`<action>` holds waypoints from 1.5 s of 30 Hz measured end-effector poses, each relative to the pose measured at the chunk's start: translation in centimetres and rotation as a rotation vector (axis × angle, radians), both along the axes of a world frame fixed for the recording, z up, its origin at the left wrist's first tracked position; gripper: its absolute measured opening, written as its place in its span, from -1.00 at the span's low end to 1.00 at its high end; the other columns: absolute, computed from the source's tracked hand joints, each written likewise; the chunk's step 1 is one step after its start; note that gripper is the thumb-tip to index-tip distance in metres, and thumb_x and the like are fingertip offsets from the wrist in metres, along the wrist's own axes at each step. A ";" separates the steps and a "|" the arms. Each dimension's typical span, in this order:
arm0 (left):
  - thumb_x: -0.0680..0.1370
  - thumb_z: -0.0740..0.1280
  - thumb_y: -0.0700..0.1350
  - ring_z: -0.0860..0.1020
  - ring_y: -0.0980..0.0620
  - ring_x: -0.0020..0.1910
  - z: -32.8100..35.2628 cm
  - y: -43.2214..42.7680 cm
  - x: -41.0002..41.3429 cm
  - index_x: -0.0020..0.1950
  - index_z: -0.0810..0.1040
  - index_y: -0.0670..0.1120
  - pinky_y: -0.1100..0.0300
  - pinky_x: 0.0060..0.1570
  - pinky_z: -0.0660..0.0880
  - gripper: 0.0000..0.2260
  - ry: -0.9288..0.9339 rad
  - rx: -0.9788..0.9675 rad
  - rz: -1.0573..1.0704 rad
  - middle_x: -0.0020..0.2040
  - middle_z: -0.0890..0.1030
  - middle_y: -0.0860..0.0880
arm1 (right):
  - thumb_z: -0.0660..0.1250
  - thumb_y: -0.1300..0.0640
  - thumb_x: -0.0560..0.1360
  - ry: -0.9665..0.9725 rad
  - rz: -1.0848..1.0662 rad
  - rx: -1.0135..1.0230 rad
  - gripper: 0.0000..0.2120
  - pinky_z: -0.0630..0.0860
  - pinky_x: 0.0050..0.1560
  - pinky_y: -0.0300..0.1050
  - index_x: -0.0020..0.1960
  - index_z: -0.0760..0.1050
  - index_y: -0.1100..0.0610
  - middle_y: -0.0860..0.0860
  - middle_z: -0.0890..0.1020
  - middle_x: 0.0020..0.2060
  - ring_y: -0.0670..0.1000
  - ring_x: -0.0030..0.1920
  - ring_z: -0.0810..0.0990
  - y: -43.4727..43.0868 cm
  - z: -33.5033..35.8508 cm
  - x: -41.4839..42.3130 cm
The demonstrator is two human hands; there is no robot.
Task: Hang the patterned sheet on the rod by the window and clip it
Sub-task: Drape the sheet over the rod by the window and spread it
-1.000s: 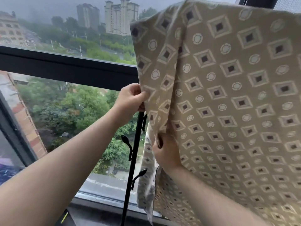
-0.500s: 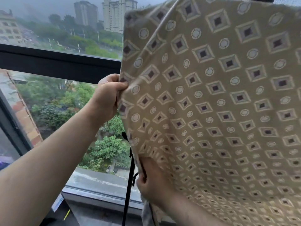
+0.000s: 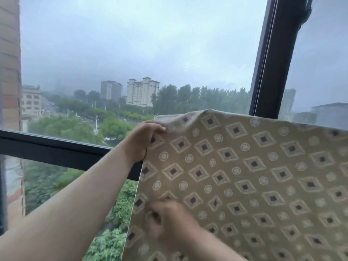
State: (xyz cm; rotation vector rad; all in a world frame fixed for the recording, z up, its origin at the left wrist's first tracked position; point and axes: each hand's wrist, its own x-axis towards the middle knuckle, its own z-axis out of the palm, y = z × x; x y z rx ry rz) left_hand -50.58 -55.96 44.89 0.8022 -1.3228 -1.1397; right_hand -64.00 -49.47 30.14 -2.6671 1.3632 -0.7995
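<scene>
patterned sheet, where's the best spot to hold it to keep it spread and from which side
Probably the top left corner of the patterned sheet, where the left hand already pinches the folded-over edge, coming from the left. The left edge hangs free there, so fingers can wrap around it. The right hand grips lower near that same edge; it is blurred, so its exact hold is unclear.

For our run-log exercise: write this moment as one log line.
left hand: grips patterned sheet top corner | right hand: on sheet's left edge, blurred | rod: not visible | clip: none seen | stage: hanging, unclipped
</scene>
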 end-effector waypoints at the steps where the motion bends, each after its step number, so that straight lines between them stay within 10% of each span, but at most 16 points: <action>1: 0.40 0.36 -0.22 0.50 -0.10 -0.35 0.6 -0.1 -0.1 -0.13 0.61 -0.11 0.15 -0.30 0.44 -0.92 0.000 -0.001 0.000 -0.22 0.57 -0.19 | 0.23 0.08 0.47 -0.072 -0.058 -0.194 -0.87 0.56 -0.15 -0.13 -0.04 0.53 0.03 0.02 0.62 -0.16 0.08 -0.16 0.56 -0.3 3.5 -1.1; 4: 0.58 0.30 -0.19 0.57 -0.01 -0.46 1.9 -0.7 -0.8 -0.19 0.61 -0.10 0.24 -0.48 0.51 -0.83 0.046 -0.017 -0.013 -0.31 0.62 -0.11 | 0.28 0.13 0.45 -0.189 -0.205 -0.614 -0.81 0.52 -0.04 -0.11 0.00 0.61 0.10 0.05 0.65 -0.09 0.08 -0.05 0.57 -1.8 13.7 -4.2; 10: 0.52 0.42 -0.18 0.60 -0.10 -0.30 3.1 -2.3 -1.8 -0.14 0.63 -0.07 0.04 -0.23 0.61 -0.95 0.236 0.001 0.159 -0.18 0.65 -0.15 | 0.18 0.05 0.57 0.124 -0.449 -0.570 -0.70 0.36 0.25 0.01 0.21 0.52 0.12 0.09 0.55 0.16 0.12 0.20 0.48 -4.6 23.3 -8.6; 14: 0.55 0.38 -0.19 0.61 -0.02 -0.42 2.8 -3.0 -2.4 -0.19 0.59 -0.07 0.02 -0.32 0.62 -0.88 0.392 -0.023 0.209 -0.31 0.65 -0.09 | 0.14 0.03 0.57 0.210 -0.434 -0.353 -0.78 0.38 -0.06 -0.08 0.02 0.53 0.07 0.06 0.59 0.02 0.08 -0.02 0.51 -6.3 23.8 -9.5; 22: 0.59 0.30 -0.22 0.60 0.06 -0.50 3.3 -5.1 0.4 -0.22 0.54 -0.09 0.09 -0.51 0.58 -0.81 0.530 -0.049 0.202 -0.46 0.63 -0.01 | 0.18 0.01 0.57 0.121 -0.318 -0.339 -0.81 0.53 0.00 0.02 -0.05 0.54 0.04 0.04 0.63 -0.06 0.11 -0.02 0.57 -7.7 23.3 -9.2; 45: 0.58 0.33 -0.16 0.63 0.04 -0.40 3.0 -8.3 1.9 -0.16 0.57 -0.09 0.09 -0.35 0.64 -0.87 0.324 -0.046 0.128 -0.36 0.67 -0.02 | 0.05 -0.23 0.61 0.236 -0.473 -0.313 -0.72 0.32 -0.08 -0.03 0.01 0.38 -0.06 -0.02 0.57 -0.04 0.05 -0.06 0.47 -9.1 23.3 -8.5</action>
